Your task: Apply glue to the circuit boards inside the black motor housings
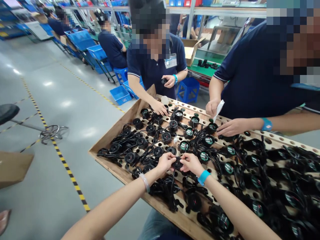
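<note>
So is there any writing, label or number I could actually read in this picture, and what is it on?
None can be read.
Badge on the facing co-worker's shirt: print too small and blurred.
Green and white labels on the round black parts in the wooden tray: too small.
Round black part between left hand and right hand: no text shows.

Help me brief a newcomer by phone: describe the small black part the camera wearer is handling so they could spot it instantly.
Start at the big wooden board full of holes, covered with black corded parts. At its near edge, the left hand and right hand meet. The round black part pinched between their fingertips is it: unlike its neighbours, it is lifted off the board.
</note>
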{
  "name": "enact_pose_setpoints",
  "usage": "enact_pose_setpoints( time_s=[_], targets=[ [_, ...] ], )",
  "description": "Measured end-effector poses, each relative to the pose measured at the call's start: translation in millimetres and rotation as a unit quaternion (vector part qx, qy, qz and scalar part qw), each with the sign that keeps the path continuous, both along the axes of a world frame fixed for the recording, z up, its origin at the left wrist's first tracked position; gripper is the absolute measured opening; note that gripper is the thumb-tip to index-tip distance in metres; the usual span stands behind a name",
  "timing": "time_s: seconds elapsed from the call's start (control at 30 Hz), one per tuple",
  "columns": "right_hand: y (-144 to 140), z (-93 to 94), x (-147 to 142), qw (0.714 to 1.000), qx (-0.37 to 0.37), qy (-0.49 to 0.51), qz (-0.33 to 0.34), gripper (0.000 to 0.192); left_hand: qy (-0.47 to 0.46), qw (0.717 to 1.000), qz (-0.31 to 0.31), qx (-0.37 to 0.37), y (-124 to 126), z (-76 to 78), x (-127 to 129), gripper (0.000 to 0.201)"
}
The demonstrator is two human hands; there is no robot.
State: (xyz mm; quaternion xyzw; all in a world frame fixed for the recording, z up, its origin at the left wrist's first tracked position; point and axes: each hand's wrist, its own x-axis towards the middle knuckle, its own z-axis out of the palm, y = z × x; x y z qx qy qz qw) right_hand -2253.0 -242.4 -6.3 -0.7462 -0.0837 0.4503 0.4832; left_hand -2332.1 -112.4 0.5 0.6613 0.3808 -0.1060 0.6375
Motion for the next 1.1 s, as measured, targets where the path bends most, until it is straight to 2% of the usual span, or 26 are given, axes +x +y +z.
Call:
enact_pose_setpoints(
  time_s=[0.3,0.73,0.93,1.1],
  targets=[
    [-11,-1.5,-2,0.998,0.037,0.044,-0.001,0.031,-0.001,1.0,0.002,-0.007,0,-9.4,-2,0.005],
    [2,9.8,3,0.997,-0.071,0.035,0.012,0.023,0.04,0.999,0.018,-0.018,-1,-1.0,3,0.006],
    [1,7.3,4,0.997,-0.071,0.037,0.022,0.022,0.037,0.999,-0.016,-0.015,3,-0.1,6,0.01],
    [-1,0.4,4,0.998,-0.056,0.023,0.031,0.02,0.034,0.994,-0.082,0.061,3,1.1,13,0.01]
  ],
)
